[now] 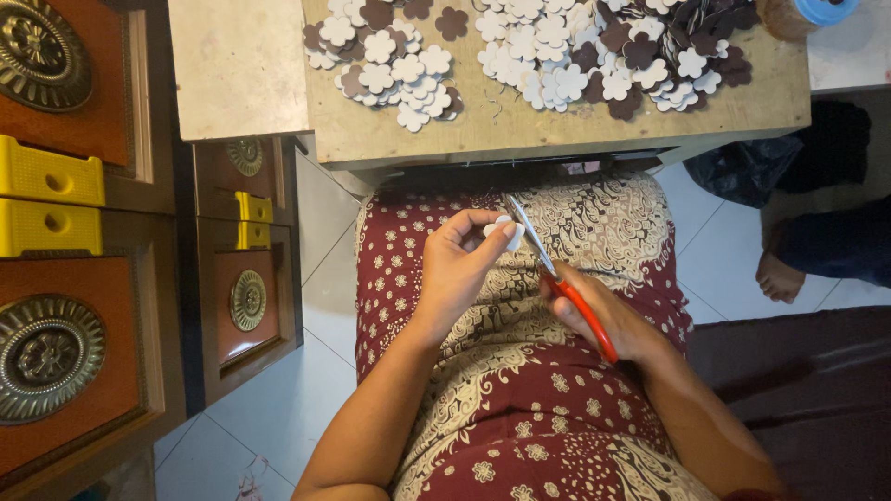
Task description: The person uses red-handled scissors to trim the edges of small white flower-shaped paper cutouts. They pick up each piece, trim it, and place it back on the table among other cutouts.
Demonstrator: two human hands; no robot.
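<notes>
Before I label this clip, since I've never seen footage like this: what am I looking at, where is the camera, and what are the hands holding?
There is no machine here. The one picture comes from a camera worn on a person's head, looking down at their own lap and two bare hands. The left hand pinches a small white flower-shaped cutout between its fingertips. The right hand grips red-handled scissors, whose metal blades meet the cutout's edge. Both hands hang above a lap covered in dark red patterned cloth. Ahead stands a low wooden table bearing heaps of flower cutouts, white ones and brown ones mixed. On the left is wooden furniture with round brass fittings and yellow plastic parts. At the right edge, another person's bare foot rests on the tiled floor.
</notes>
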